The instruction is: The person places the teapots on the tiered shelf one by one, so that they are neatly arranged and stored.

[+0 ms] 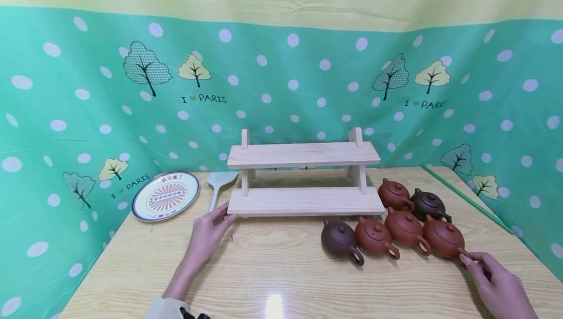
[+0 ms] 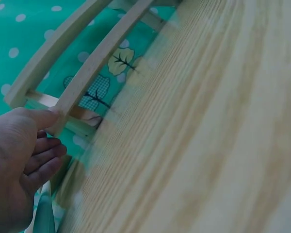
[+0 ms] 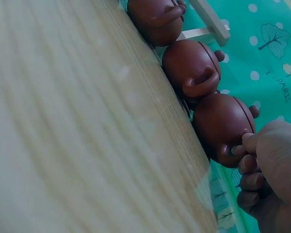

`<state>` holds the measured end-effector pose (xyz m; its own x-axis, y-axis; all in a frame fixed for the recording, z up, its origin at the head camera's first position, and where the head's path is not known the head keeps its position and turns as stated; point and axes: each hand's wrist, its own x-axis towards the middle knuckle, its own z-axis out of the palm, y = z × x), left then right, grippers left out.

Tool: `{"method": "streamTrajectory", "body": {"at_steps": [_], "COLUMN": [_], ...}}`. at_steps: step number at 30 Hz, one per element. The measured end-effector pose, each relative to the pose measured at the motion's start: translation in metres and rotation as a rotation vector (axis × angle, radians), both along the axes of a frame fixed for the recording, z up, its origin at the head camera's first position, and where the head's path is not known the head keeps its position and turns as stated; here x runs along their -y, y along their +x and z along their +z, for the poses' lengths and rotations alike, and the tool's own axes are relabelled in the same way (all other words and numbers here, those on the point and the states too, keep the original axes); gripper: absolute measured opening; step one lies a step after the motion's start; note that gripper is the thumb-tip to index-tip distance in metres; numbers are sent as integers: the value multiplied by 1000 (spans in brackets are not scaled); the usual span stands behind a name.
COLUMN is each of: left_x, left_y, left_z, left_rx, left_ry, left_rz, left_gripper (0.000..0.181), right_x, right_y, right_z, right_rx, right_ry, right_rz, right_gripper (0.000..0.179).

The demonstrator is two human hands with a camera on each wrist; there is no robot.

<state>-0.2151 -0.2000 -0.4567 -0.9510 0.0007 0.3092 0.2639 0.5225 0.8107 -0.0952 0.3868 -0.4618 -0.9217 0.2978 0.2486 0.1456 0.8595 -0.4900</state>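
A two-tier wooden rack (image 1: 305, 202) stands at the back middle of the table. My left hand (image 1: 211, 228) grips the left end of its lower board, thumb on top and fingers below, as the left wrist view shows the hand (image 2: 26, 160) at the board's end (image 2: 63, 109). On the right, my right hand (image 1: 497, 280) pinches the handle of the nearest right reddish-brown teapot (image 1: 444, 237). That teapot (image 3: 220, 121) sits on the table in the right wrist view, thumb and forefinger of the hand (image 3: 276, 165) at its handle.
Other reddish teapots (image 1: 374, 236) and two dark ones, a front dark teapot (image 1: 337, 238) and a rear dark teapot (image 1: 427, 204), cluster beside the rack. A patterned plate (image 1: 166, 197) and a spatula (image 1: 220, 180) lie left. A green stick (image 1: 466, 199) runs along the right edge.
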Motion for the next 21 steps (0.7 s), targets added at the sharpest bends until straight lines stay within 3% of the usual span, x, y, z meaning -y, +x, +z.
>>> {"method": "streamTrajectory", "body": {"at_steps": [13, 21], "left_x": [1, 0], "left_y": [-2, -2], "left_z": [-4, -2], "left_rx": [-4, 3], "left_ry": [30, 33], "left_rz": [9, 12], "left_gripper": [50, 49], "right_x": [0, -1], "right_y": [1, 3], "right_z": [-1, -5], "right_rx": [-18, -45], "right_ry": [-5, -1], "right_rz": [52, 41], "right_gripper": [22, 22]}}
